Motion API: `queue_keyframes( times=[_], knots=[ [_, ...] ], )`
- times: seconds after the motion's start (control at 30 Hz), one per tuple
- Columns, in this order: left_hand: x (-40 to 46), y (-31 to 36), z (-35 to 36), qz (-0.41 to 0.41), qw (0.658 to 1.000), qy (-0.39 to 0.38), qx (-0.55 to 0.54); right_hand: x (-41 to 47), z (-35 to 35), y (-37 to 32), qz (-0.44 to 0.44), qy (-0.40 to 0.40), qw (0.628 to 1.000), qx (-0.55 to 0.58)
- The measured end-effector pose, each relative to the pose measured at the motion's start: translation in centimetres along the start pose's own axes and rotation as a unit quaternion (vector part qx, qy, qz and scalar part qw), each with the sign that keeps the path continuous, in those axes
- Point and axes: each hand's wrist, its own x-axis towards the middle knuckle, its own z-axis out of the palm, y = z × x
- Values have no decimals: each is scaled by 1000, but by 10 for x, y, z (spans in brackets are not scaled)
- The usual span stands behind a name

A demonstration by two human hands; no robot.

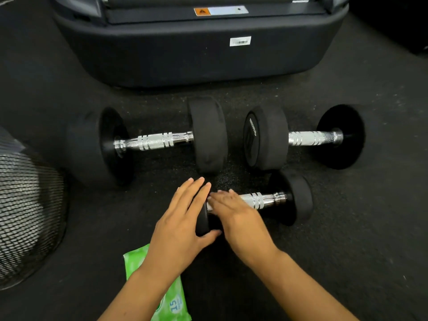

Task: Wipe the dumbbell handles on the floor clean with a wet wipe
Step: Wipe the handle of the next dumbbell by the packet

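Note:
Three black dumbbells with chrome handles lie on the dark rubber floor. The small dumbbell (266,200) is nearest me. My left hand (183,225) cups its left weight head, thumb under it. My right hand (236,214) rests over the left part of its handle, fingers flat; no wipe shows under it. A large dumbbell (152,141) lies at the left behind, a medium dumbbell (310,137) at the right behind. A green wet wipe pack (171,295) lies on the floor under my left forearm.
A dark treadmill base (201,56) stands right behind the dumbbells. A black mesh bin (27,205) lies at the left edge. Bare rubber floor (359,239) stretches to the right of my arms.

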Motion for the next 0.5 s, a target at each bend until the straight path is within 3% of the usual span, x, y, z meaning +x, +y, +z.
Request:
queue_keyframes(
  times=[0.07,0.23,0.33,0.5],
  knots=[
    [0,1,-1,0,1000,-9,3,-9,-3,8,-35,-3,999,-13],
    [1,0,-2,1,1000,-16,13,12,-2,2,47,-40,998,32],
    [1,0,-2,1,1000,-14,11,2,-1,2,-9,-38,999,5],
    [2,0,-2,1,1000,-12,10,19,-10,-1,60,-69,995,44]
  ],
)
